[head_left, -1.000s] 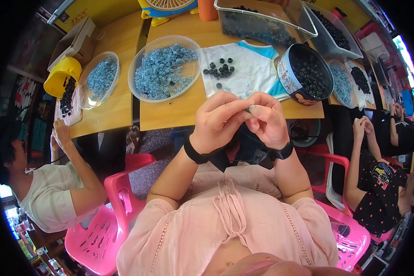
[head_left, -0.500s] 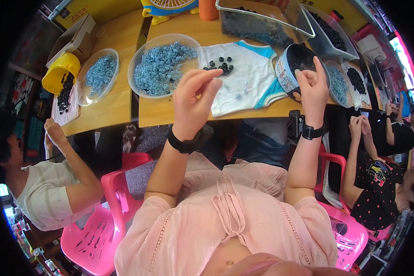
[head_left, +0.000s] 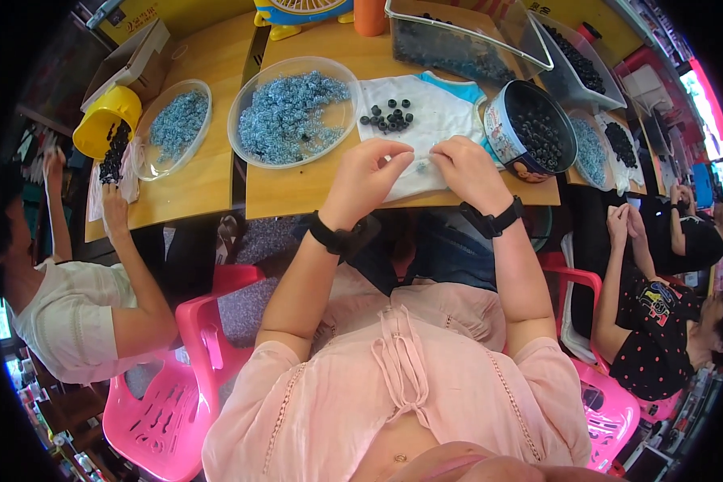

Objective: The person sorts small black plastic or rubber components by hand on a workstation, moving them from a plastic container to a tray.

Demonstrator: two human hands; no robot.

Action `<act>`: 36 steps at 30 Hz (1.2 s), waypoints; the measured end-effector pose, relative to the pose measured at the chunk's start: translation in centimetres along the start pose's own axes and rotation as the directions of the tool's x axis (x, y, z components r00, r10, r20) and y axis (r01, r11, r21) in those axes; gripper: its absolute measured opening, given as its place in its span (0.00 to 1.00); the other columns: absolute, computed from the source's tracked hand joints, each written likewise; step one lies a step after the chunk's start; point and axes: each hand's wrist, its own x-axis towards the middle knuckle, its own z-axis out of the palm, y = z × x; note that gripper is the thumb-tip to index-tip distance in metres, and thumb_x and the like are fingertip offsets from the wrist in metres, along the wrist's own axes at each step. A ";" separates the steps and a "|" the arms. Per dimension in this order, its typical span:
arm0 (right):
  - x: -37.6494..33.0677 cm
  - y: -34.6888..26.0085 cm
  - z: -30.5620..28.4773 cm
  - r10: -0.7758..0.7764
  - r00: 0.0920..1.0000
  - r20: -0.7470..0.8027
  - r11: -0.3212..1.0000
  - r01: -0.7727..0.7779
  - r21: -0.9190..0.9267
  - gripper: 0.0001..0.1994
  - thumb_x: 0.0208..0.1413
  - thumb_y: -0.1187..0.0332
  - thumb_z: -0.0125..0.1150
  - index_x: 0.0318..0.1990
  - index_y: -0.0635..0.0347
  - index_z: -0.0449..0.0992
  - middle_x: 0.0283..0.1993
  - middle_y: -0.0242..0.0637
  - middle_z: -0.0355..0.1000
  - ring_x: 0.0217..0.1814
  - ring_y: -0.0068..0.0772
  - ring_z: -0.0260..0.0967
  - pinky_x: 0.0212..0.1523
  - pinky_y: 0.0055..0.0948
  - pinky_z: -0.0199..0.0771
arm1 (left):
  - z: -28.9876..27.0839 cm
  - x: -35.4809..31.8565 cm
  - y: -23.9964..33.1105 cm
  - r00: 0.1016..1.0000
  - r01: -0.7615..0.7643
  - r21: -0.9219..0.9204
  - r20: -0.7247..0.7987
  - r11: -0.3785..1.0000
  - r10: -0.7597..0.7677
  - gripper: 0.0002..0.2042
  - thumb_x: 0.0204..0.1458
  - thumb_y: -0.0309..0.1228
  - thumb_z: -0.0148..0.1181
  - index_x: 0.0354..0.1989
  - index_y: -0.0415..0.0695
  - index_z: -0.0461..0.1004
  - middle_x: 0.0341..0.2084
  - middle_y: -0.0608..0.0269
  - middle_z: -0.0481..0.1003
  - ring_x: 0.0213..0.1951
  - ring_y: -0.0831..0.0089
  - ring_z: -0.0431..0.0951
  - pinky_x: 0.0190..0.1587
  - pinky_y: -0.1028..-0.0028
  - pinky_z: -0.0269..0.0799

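My left hand [head_left: 368,178] and my right hand [head_left: 467,170] meet fingertip to fingertip over the near edge of a white cloth [head_left: 446,104] with blue trim. A small pale blue part [head_left: 418,165] shows between the fingertips, pinched by my left thumb and finger. My right hand's fingers are curled under and hide what they hold. A little pile of black round parts [head_left: 389,117] lies on the cloth just beyond my hands. Left of it stands a clear round bowl [head_left: 245,100] of blue parts. To the right is a round tin [head_left: 498,140] of black parts.
A wooden table [head_left: 297,185] bears a second clear bowl [head_left: 149,157], a yellow tub [head_left: 96,112] and clear trays [head_left: 490,36] of dark parts at the back. One person [head_left: 80,313] sits at my left and another [head_left: 659,305] at my right, with pink chairs [head_left: 185,386] around.
Half a second ago my left hand reached toward the bowl and the black pile and my right hand toward the tin. Both have come back together over the cloth's near edge.
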 end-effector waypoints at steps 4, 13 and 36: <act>-0.5 -2.5 -0.8 0.016 0.993 -0.116 0.937 0.026 0.348 0.07 0.55 0.71 0.64 0.39 0.65 0.81 0.37 0.44 0.77 0.37 0.41 0.75 0.39 0.32 0.74 | 0.9 -0.2 -0.7 0.999 0.027 0.000 0.028 1.000 -0.027 0.13 0.61 0.36 0.59 0.40 0.37 0.80 0.27 0.66 0.77 0.27 0.83 0.72 0.30 0.80 0.68; -2.0 -3.3 0.1 0.138 0.967 -0.216 0.744 0.043 0.667 0.11 0.62 0.65 0.62 0.42 0.65 0.81 0.33 0.35 0.76 0.31 0.24 0.71 0.32 0.22 0.71 | 1.5 -0.3 1.1 0.931 0.361 -0.385 0.204 0.849 -0.303 0.12 0.63 0.35 0.56 0.36 0.37 0.76 0.22 0.69 0.70 0.26 0.83 0.68 0.29 0.77 0.66; -2.3 -1.4 2.1 0.080 0.978 -0.191 0.781 0.057 0.622 0.16 0.68 0.62 0.48 0.32 0.65 0.73 0.28 0.49 0.69 0.32 0.48 0.68 0.35 0.38 0.67 | 4.0 -1.7 0.4 0.917 0.394 -0.429 0.237 0.813 -0.320 0.11 0.68 0.38 0.46 0.37 0.45 0.69 0.24 0.72 0.64 0.22 0.83 0.63 0.20 0.81 0.54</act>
